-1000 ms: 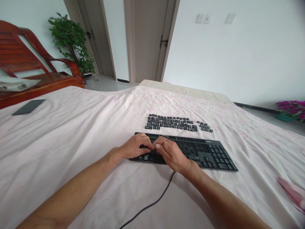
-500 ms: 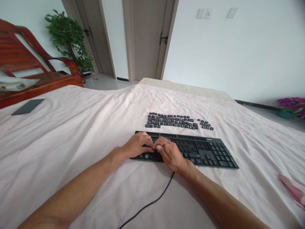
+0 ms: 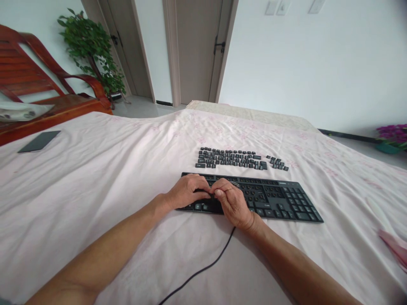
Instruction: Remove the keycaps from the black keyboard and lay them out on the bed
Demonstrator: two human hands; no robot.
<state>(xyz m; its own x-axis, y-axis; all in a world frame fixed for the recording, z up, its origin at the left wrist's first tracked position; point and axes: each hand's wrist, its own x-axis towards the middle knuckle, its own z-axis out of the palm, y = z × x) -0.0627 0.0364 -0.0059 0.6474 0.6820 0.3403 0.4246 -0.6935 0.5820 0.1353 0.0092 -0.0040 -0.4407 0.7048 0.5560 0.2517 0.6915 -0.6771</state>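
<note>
A black keyboard [image 3: 273, 202] lies on the pink-white cloth, many of its main keycaps off and the number pad keys still on. My left hand [image 3: 190, 190] rests over its left part, thumb and fingers pinched together; whatever is between them is hidden. Against those fingertips, my right hand [image 3: 231, 202] is closed. A thin pronged metal tool [image 3: 235, 184] sticks out behind its fingers, its other end out of sight. Loose black keycaps [image 3: 230, 158] lie in rows beyond the keyboard, with a smaller group [image 3: 277, 162] to their right.
A black cable [image 3: 200, 271] runs from under the keyboard toward me. A flat dark device [image 3: 40, 141] lies at the left on the cloth [image 3: 127, 156]. Pink fabric [image 3: 394, 245] is at the right edge. Beyond stand a wooden chair [image 3: 82, 103] and a plant [image 3: 85, 40].
The view has shifted slightly. Both hands have moved a little to the right along the keyboard, still close together, and more of the metal tool's prongs shows.
</note>
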